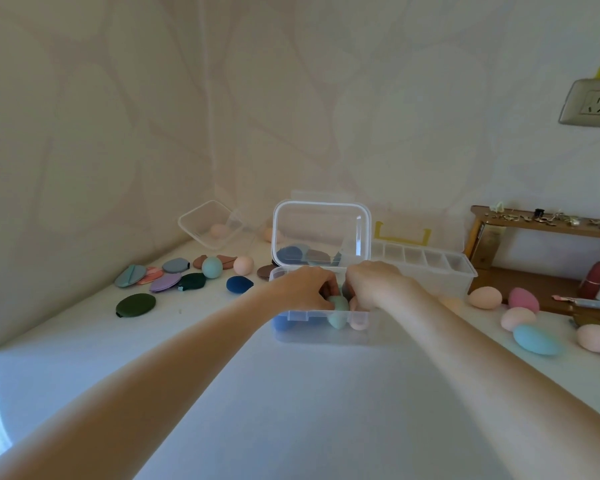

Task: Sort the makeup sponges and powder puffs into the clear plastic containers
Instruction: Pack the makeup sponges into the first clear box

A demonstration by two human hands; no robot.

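A clear plastic container (284, 336) with its lid (321, 230) standing open sits mid-table. Both my hands reach into it. My left hand (303, 287) curls its fingers round a mint green sponge (338, 315) inside the box. My right hand (374, 282) is curled over a pink sponge (357, 320) beside it; its fingertips are hidden. A blue sponge (281, 322) lies in the box's left end. Flat powder puffs (165, 282) and egg sponges (212, 267) lie loose at the left. More sponges (534, 339) lie at the right.
A second clear container (208, 220) leans tilted against the wall corner, a pink sponge inside. A compartmented clear box (426, 268) with a yellow handle stands behind my right hand. A wooden shelf (541, 225) with small items is at the far right. A dark green puff (136, 304) lies alone.
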